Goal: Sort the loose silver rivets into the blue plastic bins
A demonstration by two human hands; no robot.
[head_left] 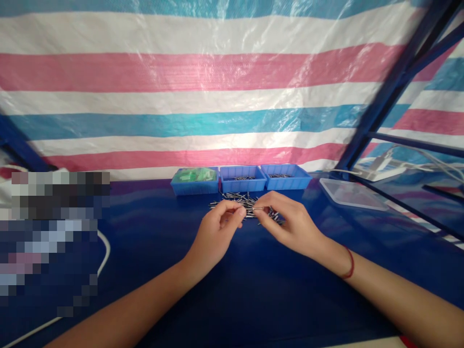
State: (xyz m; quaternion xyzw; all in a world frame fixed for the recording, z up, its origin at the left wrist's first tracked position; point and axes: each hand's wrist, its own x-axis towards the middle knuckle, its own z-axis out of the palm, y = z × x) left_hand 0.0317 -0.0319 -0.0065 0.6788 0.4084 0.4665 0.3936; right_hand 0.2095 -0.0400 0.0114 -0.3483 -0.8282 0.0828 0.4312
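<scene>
Above a loose pile of thin metal pins [237, 195] on the blue table, my two hands meet almost fingertip to fingertip. A short, slim metal pin [257, 209] bridges the small gap between them; it resembles a rivet, but its exact kind is too small to tell. My right hand [290, 220] pinches it between thumb and forefinger. My left hand [217, 227] is closed, thumb against forefinger, at the pin's other end. My fingers cover part of the pile.
Behind the pile stand three blue bins: the left bin [195, 187] with green packets, the middle bin [242, 185] and right bin [288, 182] with pins. A clear plastic lid [353, 194] lies right, near a power strip [384, 169]. A white cable [105, 246] runs left.
</scene>
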